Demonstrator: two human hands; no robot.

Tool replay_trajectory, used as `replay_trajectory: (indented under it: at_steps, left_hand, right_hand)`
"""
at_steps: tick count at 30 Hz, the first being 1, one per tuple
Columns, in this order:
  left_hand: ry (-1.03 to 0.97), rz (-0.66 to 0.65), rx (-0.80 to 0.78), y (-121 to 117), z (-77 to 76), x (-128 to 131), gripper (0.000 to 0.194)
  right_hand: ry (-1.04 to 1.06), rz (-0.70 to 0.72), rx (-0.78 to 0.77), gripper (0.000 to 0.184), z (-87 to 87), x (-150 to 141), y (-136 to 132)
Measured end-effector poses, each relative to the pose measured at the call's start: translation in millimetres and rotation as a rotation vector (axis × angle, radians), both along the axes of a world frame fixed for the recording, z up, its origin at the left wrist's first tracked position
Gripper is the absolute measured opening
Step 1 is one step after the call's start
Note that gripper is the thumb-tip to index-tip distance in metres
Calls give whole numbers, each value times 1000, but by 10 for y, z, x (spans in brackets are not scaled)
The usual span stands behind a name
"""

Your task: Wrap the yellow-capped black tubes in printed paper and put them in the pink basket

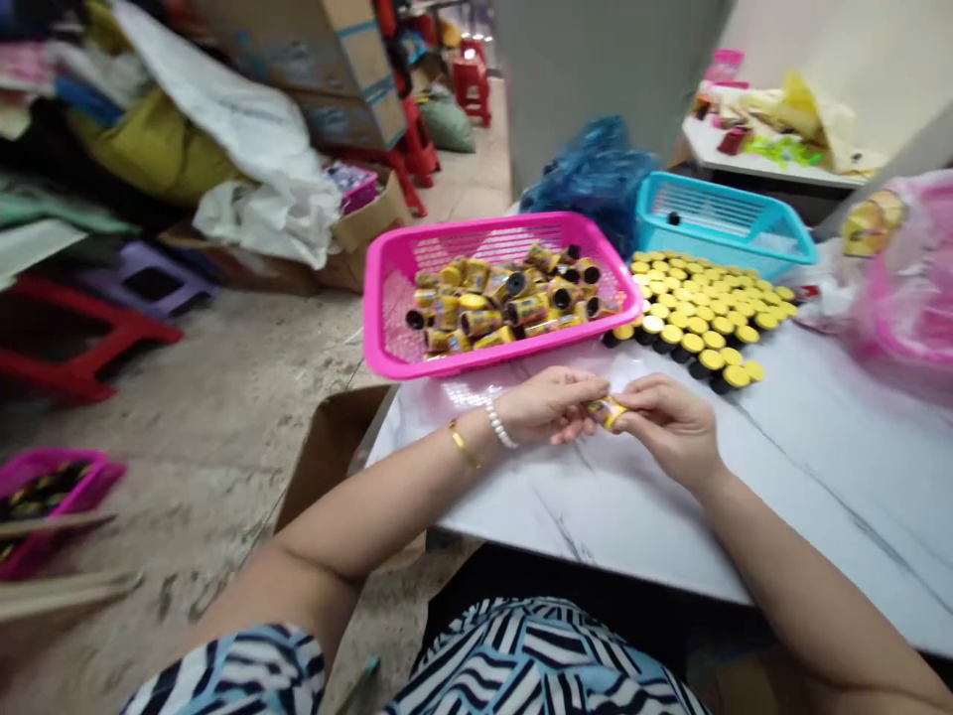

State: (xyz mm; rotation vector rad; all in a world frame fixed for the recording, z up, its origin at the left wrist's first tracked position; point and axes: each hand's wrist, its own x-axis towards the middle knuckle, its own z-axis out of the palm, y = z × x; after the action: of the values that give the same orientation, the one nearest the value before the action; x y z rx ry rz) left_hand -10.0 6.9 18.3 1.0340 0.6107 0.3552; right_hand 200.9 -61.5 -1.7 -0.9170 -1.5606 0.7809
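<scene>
A small cylinder with a yellow printed label [607, 411] is pinched between my two hands over the table. My left hand [555, 402] grips its left end with thumb and fingers. On the opposite end are the closed fingertips of my right hand [670, 422]. The fingers cover both ends of the cylinder. Just beyond my hands stands a pink basket [387, 348] heaped with similar labelled cylinders [528, 310], some showing black ends. To its right, many black pieces with yellow round tops [692, 343] stand upright in a tight group.
A blue basket [745, 223] and blue plastic bag [588, 179] sit at the back of the white marbled table [834, 457]. A clear bag with a pink rim [908, 288] is at the right. An open carton [328, 447] stands below the table's left edge.
</scene>
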Motion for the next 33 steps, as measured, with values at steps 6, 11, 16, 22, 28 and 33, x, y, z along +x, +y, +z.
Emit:
replay_trajectory:
  at_steps: [6, 11, 16, 22, 28, 33]
  left_hand:
    - [146, 126, 268, -111, 246, -32, 51]
    - [309, 372, 865, -89, 649, -199, 40]
    - [656, 361, 1571, 216, 683, -473, 32]
    - [879, 232, 1742, 799, 553, -639, 36]
    - [875, 320, 1756, 629, 821, -435, 53]
    - [367, 107, 1665, -304, 232, -331, 72]
  right_hand:
    - [92, 2, -19, 21, -4, -99, 15]
    - [57, -78, -57, 33, -9, 57, 69]
    - [-69, -108, -26, 29, -44, 116, 124]
    - [-320, -109, 72, 23, -161, 110, 171]
    - [-461, -205, 216, 19, 10, 233, 243]
    - [-511, -443, 277, 19, 665, 558, 9]
